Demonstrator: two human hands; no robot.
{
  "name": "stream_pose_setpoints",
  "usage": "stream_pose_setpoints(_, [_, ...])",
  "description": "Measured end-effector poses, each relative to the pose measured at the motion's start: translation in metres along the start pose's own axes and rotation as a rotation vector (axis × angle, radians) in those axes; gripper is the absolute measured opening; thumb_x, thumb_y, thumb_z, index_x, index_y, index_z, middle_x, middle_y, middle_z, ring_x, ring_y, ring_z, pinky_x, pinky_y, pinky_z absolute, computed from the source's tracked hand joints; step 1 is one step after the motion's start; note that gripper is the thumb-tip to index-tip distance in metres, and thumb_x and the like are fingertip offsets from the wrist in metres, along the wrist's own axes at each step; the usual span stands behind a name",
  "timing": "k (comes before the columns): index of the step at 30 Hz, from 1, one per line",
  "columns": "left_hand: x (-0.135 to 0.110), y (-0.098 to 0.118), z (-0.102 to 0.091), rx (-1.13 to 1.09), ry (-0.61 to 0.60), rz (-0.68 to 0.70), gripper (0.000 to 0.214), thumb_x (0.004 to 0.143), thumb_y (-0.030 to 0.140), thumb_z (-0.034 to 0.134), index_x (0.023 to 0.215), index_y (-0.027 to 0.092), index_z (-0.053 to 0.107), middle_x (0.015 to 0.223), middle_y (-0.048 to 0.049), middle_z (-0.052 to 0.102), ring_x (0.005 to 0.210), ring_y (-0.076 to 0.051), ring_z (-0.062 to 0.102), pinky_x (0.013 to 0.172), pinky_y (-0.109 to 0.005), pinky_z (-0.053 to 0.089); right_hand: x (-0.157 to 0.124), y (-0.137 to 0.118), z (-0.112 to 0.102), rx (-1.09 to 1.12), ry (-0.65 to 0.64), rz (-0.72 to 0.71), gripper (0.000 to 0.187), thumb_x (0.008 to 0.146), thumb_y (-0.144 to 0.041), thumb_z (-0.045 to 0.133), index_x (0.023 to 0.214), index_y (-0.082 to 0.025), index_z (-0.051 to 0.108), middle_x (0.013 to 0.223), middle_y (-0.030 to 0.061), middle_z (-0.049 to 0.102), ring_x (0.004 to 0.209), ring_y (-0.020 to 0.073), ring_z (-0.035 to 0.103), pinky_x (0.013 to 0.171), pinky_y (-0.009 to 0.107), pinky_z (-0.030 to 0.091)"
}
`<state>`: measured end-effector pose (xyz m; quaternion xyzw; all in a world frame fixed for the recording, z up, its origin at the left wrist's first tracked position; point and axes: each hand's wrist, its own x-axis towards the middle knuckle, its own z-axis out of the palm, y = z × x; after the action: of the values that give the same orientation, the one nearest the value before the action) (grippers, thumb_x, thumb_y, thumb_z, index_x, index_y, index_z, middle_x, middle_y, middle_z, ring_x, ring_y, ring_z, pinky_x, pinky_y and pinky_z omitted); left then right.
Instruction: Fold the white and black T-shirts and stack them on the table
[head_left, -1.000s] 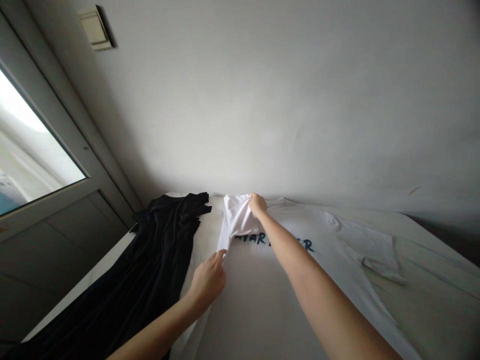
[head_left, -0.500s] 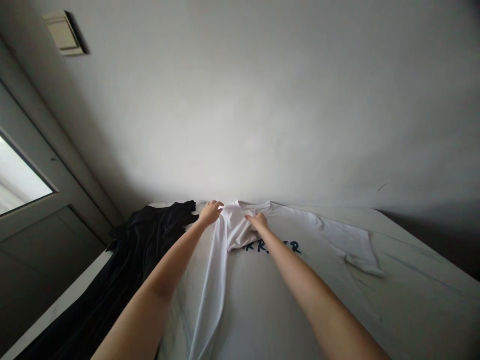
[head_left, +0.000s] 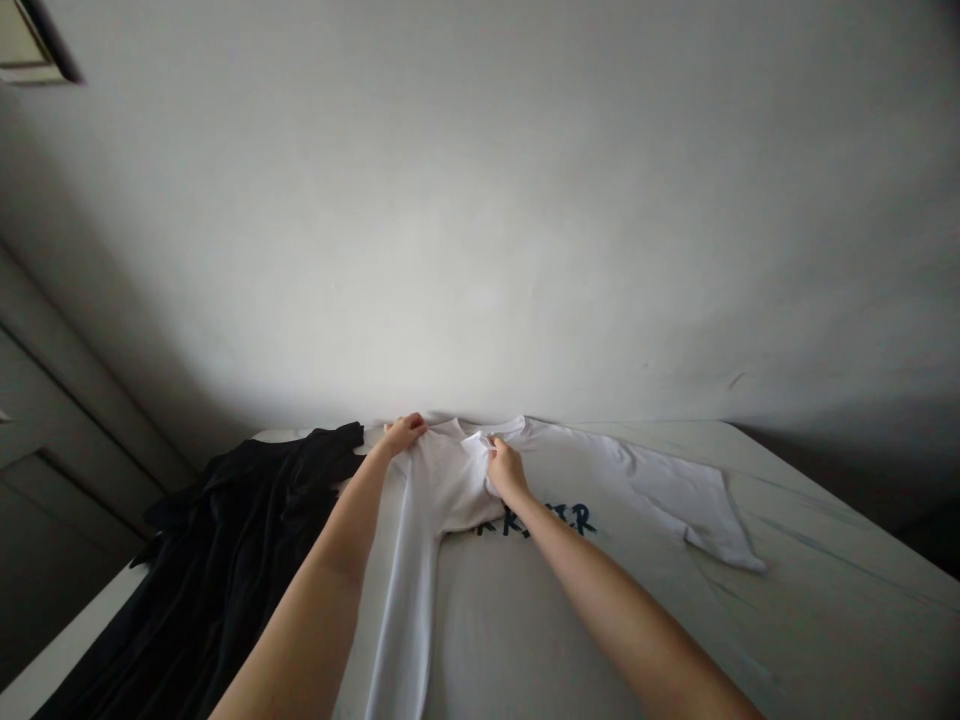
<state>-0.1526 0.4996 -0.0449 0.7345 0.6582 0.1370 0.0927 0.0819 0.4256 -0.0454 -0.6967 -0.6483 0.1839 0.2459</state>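
Observation:
A white T-shirt (head_left: 457, 490) with dark blue lettering (head_left: 540, 521) lies on a pale mattress (head_left: 832, 530), its upper part folded over on itself. My left hand (head_left: 402, 435) pinches the shirt's top edge near the collar. My right hand (head_left: 506, 470) holds a gathered fold of the white cloth just above the lettering. Part of the lettering is hidden under the fold. The shirt's sleeve (head_left: 697, 510) lies flat to the right. A long length of white cloth runs down from the fold past my left forearm.
A crumpled black garment (head_left: 255, 530) lies along the left side of the mattress, close to my left forearm. A white wall (head_left: 480, 230) rises behind the far edge. A grey door panel (head_left: 60, 450) stands at the left, and a wall plate (head_left: 22, 45) shows in the top corner.
My left hand has moved up from the shirt's side to its top edge by the collar. The folded cloth has spread wider under my hands. The view has turned right, away from the door's window.

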Motion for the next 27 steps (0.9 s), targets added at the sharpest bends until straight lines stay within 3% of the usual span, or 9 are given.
stream_pose_setpoints(7, [0.004,-0.001,0.007,0.098,-0.014,0.054,0.017,0.088,0.034,0.055,0.100,0.025,0.062,0.107,-0.0053,0.068,0.115,-0.025,0.052,0.096,-0.039,0.033,0.004,0.015,-0.010,-0.148,-0.038,0.062,0.029,0.099,-0.020,0.040,0.113,-0.011,0.064,0.110,0.0165,0.069,0.105,0.0235,0.065,0.080,0.026,0.044])
stream_pose_setpoints(13, [0.004,0.001,0.010,0.136,-0.009,0.104,0.014,0.091,0.033,0.052,0.099,0.025,0.060,0.105,-0.0045,0.068,0.112,-0.024,0.052,0.096,-0.036,0.030,-0.003,0.016,-0.007,-0.217,-0.039,0.072,0.028,0.099,-0.021,0.040,0.119,-0.017,0.059,0.110,0.0133,0.069,0.102,0.0231,0.065,0.079,0.028,0.044])
stream_pose_setpoints(21, [0.006,0.002,0.016,0.186,0.017,0.131,0.018,0.093,0.036,0.049,0.103,0.025,0.059,0.106,-0.0045,0.068,0.111,-0.023,0.052,0.094,-0.036,0.031,-0.010,0.013,-0.013,-0.146,-0.025,0.126,0.030,0.096,-0.022,0.046,0.122,-0.013,0.056,0.115,0.0186,0.067,0.106,0.0276,0.064,0.082,0.031,0.046])
stream_pose_setpoints(24, [0.006,0.002,0.017,0.220,0.018,0.156,0.019,0.094,0.036,0.048,0.103,0.025,0.060,0.109,-0.0056,0.068,0.113,-0.024,0.052,0.095,-0.038,0.030,-0.017,0.011,-0.014,-0.009,-0.030,0.136,0.045,0.091,-0.034,0.055,0.131,-0.013,0.050,0.117,0.0195,0.066,0.110,0.0309,0.063,0.084,0.032,0.047])
stream_pose_setpoints(27, [0.003,0.005,0.018,0.261,0.025,0.180,0.022,0.095,0.036,0.046,0.106,0.023,0.059,0.114,-0.0088,0.066,0.114,-0.027,0.051,0.096,-0.040,0.030,-0.033,0.011,-0.011,0.129,-0.045,0.062,0.078,0.081,-0.039,0.068,0.145,-0.014,0.032,0.120,0.0173,0.065,0.112,0.0323,0.062,0.086,0.032,0.049])
